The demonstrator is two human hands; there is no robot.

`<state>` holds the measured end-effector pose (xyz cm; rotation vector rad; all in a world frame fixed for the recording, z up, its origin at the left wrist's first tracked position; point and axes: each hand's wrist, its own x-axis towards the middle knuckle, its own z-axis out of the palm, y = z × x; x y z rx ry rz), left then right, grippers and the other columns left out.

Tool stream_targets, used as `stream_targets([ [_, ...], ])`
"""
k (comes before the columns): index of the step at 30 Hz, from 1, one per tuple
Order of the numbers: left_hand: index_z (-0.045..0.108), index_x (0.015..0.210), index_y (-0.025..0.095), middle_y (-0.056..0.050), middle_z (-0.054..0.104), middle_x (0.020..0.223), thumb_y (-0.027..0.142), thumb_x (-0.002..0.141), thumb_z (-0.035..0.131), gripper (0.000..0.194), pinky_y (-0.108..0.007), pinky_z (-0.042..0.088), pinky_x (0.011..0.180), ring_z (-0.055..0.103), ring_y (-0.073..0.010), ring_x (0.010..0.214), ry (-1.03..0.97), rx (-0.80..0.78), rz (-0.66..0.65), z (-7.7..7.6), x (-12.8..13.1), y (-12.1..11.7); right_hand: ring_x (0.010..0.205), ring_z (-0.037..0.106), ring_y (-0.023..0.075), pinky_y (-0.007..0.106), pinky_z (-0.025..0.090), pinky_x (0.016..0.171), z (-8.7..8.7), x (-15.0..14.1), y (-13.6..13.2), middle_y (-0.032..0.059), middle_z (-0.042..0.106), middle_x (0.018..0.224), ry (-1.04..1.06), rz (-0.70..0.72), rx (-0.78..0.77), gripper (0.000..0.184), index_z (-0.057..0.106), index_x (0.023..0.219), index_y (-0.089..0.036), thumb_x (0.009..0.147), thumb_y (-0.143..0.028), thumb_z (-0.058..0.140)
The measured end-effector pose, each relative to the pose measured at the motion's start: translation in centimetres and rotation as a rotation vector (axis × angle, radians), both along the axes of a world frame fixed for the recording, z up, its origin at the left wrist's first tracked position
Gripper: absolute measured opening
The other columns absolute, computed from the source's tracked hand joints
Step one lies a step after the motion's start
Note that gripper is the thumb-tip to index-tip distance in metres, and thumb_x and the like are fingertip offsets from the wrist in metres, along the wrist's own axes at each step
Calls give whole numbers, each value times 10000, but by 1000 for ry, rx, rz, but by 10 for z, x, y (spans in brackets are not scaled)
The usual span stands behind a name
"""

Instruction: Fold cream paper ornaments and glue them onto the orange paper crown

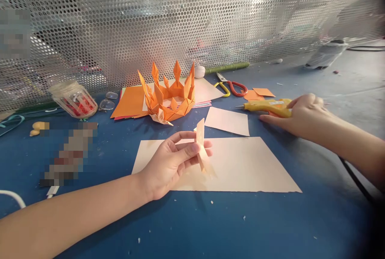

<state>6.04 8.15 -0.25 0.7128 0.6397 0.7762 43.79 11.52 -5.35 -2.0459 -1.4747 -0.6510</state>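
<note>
Between the thumb and fingers of my left hand (177, 152) is a small folded pale-peach paper piece (201, 142), held above a large cream sheet (240, 166). To the right, my right hand (303, 114) is closed around the back part of a yellow glue gun (267, 107), whose metal nozzle points left. The gun lies low over small orange paper squares (263, 92). A crown of folded orange paper (171, 98) stands behind my left hand, with a pale folded paper flower (161, 118) at its front. A smaller pale sheet (227, 121) rests between crown and gun.
Red-handled scissors (237, 88) and a green-wrapped stem (227, 67) lie at the back. Coloured paper sheets (129, 102) sit under the crown. A jar with red bits (75, 100) and eyeglasses (107, 102) are left. Perforated metal (120, 22) borders the blue table (210, 227).
</note>
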Motion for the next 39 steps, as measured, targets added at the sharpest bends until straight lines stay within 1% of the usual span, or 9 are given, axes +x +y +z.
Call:
stream_targets([
  [2,732,831,186,-54,849,896,219,652,1002,325,-263,582,799,795,-174,848,2,3,-1,0,0,0,828,626,397,520,463,609,7,-15,-5,190,598,851,20,45,53,591,462,824,-254,684,-747,756],
  [4,737,819,184,-52,851,898,220,647,1005,321,-249,587,769,797,-167,834,1,7,-9,0,0,0,996,621,432,574,506,705,21,-41,-16,214,598,985,17,210,103,547,496,936,-229,777,-705,713],
  [7,741,801,182,-54,852,894,230,620,1019,335,-235,592,755,800,-165,827,2,-4,-6,1,0,0,1068,656,299,440,588,770,42,-95,-43,115,615,1062,-28,645,135,348,473,1032,-276,941,-580,616],
  [9,743,789,181,-51,852,894,233,614,1022,334,-220,591,765,797,-155,827,7,-11,5,1,1,-1,976,677,233,401,602,817,49,-134,-62,44,607,1014,-82,889,133,263,484,993,-307,964,-530,620],
  [13,758,769,172,-8,823,780,264,586,1032,342,-201,591,761,760,-119,736,17,2,8,1,2,-2,943,694,216,359,626,755,45,-183,-84,74,610,1044,-7,1067,70,139,507,1033,-281,981,-322,630],
  [19,787,762,165,-8,816,795,292,579,1032,331,-170,594,676,734,-97,706,25,15,34,0,3,-1,951,674,212,359,629,793,42,-188,-80,74,590,1050,205,1086,90,212,541,1066,-265,928,-142,646],
  [30,777,660,156,21,708,799,292,558,1032,307,-171,630,581,691,-90,706,73,106,131,-1,2,-4,945,696,179,328,637,824,40,-184,-80,62,591,1053,226,1135,76,122,600,1031,-264,971,-163,634],
  [35,788,644,186,29,684,801,256,639,999,222,-167,648,602,690,-82,698,72,182,163,-4,1,-6,927,716,173,294,636,810,41,-187,-80,44,622,1017,324,1136,60,150,617,1020,-271,949,-141,641],
  [39,795,633,204,25,671,822,270,638,997,213,-128,603,480,660,-71,646,130,263,200,-2,0,-8,932,729,164,280,637,829,40,-188,-81,36,641,1002,439,1153,58,143,635,989,-269,946,-135,664],
])
